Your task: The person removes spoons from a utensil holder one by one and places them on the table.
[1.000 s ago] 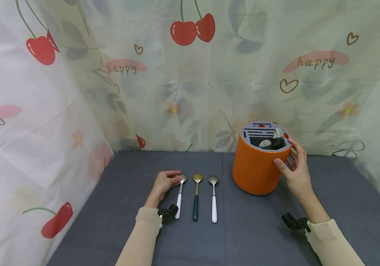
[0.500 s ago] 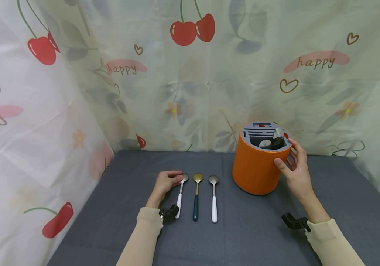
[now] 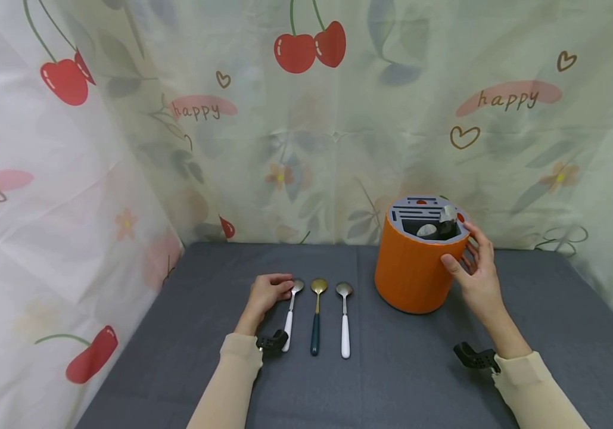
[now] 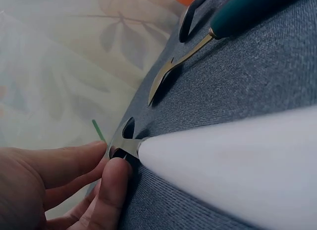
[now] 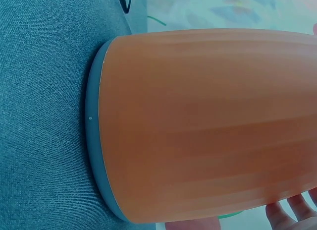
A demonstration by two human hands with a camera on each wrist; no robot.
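Note:
Three spoons lie side by side on the grey cloth. My left hand is at the leftmost, a white-handled spoon. In the left wrist view, thumb and fingertips pinch the edge of its metal bowl, partly hiding it, and the white handle fills the foreground. Beside it lie a gold spoon with a dark green handle and another white-handled spoon. My right hand grips the right side of an upright orange knife block, thumb in front, fingers along the side and near the rim.
The block's grey slotted top has an opening holding dark and pale items, too unclear to name. Grey cloth covers the table. Patterned curtains hang behind and to the left.

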